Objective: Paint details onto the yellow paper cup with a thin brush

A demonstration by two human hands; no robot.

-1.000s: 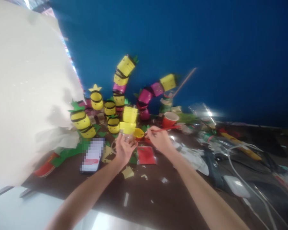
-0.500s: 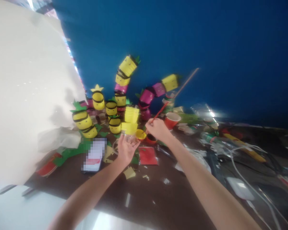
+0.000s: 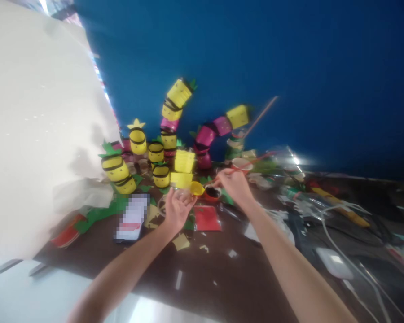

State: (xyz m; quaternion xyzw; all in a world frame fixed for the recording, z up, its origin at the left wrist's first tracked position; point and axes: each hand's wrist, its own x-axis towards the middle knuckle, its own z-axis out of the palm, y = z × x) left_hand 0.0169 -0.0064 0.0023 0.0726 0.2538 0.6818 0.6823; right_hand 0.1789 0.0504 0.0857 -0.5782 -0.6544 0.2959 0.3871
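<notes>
My left hand (image 3: pixel 179 207) is palm up, its fingers closed around a small yellow cup (image 3: pixel 196 188) tilted on its side. My right hand (image 3: pixel 234 183) pinches a thin paintbrush with a red handle (image 3: pixel 264 157), which points back to the right. The brush's tip end is close to the yellow cup's rim; whether it touches is too blurred to tell. Just below the brush stands a small red cup with dark contents (image 3: pixel 212 193). Stacked yellow cups (image 3: pixel 184 161) stand behind my left hand. A flat red packet (image 3: pixel 207 218) lies in front of the cups.
Decorated yellow and black cups (image 3: pixel 115 168) stand at the left, with joined yellow and pink ones behind. A phone (image 3: pixel 133 218) lies left of my left hand. Behind my right hand is a red and white paper cup (image 3: pixel 243 164). Cables (image 3: pixel 330 233) and a white charger (image 3: pixel 335 264) clutter the right.
My right hand has shifted right and slightly down, away from the yellow cup. The paintbrush has swung from steep to nearly level. My left hand keeps its hold on the cup.
</notes>
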